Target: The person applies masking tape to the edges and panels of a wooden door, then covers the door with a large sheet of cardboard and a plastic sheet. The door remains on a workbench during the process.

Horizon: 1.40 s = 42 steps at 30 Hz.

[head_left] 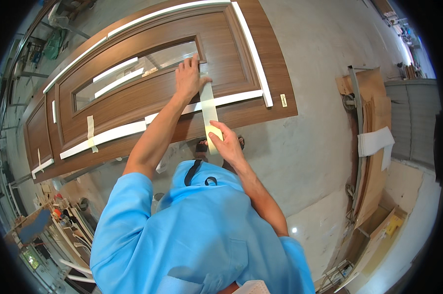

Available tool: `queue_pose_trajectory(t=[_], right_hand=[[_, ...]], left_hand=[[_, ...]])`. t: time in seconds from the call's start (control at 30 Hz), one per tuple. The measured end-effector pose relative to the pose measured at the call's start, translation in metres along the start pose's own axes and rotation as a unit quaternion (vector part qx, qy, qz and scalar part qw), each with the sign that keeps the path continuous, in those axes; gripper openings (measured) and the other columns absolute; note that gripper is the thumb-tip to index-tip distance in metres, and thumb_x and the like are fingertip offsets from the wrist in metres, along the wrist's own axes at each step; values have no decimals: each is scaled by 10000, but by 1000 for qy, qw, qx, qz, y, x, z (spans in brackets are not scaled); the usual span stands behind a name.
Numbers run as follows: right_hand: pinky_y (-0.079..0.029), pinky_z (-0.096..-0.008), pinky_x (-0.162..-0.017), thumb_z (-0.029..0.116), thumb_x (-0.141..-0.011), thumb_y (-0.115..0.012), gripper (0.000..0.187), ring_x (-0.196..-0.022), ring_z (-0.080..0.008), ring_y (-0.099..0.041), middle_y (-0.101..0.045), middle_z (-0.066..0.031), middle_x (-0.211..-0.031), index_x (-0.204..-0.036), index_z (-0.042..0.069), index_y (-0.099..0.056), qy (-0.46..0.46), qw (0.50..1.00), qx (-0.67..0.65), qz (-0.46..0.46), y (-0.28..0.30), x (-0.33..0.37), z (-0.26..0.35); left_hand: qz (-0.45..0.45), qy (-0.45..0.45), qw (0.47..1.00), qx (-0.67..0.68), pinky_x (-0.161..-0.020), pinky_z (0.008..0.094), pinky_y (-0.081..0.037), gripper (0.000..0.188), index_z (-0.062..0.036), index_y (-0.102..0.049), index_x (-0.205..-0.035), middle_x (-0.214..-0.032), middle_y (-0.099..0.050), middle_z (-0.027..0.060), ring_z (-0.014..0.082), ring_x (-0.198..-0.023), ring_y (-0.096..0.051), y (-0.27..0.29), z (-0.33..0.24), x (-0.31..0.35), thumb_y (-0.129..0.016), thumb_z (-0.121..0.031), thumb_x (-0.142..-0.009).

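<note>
A brown wood-look door (216,39) with a narrow glazed opening lies flat in front of me. My left hand (187,78) rests on it beside the opening's right end, fingers stretched out and thumb spread over the upper end of a pale masking tape strip (208,100). From there the strip runs taut toward me, across a white foam strip (233,98) along the door's near side. Just past the near edge, my right hand (227,146) is closed around the masking tape roll (213,138), thumb on its face.
More white strips (251,49) edge the door's panel, and two shorter ones (118,82) lie at the glazed opening. Short tape pieces (90,132) cross the near strips at left. A trolley with brown cardboard sheets (373,117) stands right; boards and offcuts (74,225) lean lower left.
</note>
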State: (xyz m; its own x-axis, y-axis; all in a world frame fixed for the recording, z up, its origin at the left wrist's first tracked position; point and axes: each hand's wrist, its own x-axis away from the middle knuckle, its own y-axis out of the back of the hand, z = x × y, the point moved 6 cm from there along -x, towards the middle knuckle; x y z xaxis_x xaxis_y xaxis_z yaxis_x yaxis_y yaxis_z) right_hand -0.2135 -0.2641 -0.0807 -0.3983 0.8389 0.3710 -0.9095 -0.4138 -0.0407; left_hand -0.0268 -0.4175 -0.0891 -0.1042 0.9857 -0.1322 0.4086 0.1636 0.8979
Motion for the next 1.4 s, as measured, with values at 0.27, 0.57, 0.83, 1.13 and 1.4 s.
queue_pose_trajectory(t=[0.27,0.57,0.83,1.13,1.4], right_hand=[[-503,-336,-866,239,-956,-607,470,-978,-224,-663,-683,-162,-1137,-1348,-5,-517,111,974,172,-102,10,-7,2],[-506,-413,-761,354,-934,-590,416,-830,-305,-682,-704,-179,-854,-1088,-28,-647,-46,977,184,-101,32,-53,-4],[-503,-351,-510,88,-850,-582,149,-633,-160,-634,-659,-80,-751,-792,-28,-657,-193,976,-84,-58,17,-79,-37],[-544,-397,-657,213,-795,-702,344,-802,-284,-713,-703,-250,-844,-853,-126,-691,-209,934,260,-127,35,-94,-22],[-531,-453,-898,567,-706,-815,703,-1084,-377,-652,-683,-232,-1124,-1072,-21,-699,-213,877,424,-79,22,-79,26]], left_hand=[[-2,-135,991,17,-1164,542,-229,675,-93,-465,-1418,-1560,-304,165,390,-1464,-218,-3,-22,57,-713,-370,-855],[39,-181,975,119,-1154,523,-275,437,-251,-691,-1218,-1522,-407,91,336,-1444,-295,4,-36,86,-756,-184,-791],[66,-193,967,152,-1146,522,-267,327,-287,-761,-1083,-1552,-371,77,366,-1432,-309,1,-31,84,-734,-172,-778],[98,-228,954,169,-1152,563,-208,137,-204,-773,-897,-1573,-336,82,368,-1461,-248,1,-32,81,-747,-168,-767],[89,-245,943,206,-1153,570,-194,169,-198,-768,-865,-1534,-393,70,321,-1426,-314,-1,-28,84,-805,-192,-700]])
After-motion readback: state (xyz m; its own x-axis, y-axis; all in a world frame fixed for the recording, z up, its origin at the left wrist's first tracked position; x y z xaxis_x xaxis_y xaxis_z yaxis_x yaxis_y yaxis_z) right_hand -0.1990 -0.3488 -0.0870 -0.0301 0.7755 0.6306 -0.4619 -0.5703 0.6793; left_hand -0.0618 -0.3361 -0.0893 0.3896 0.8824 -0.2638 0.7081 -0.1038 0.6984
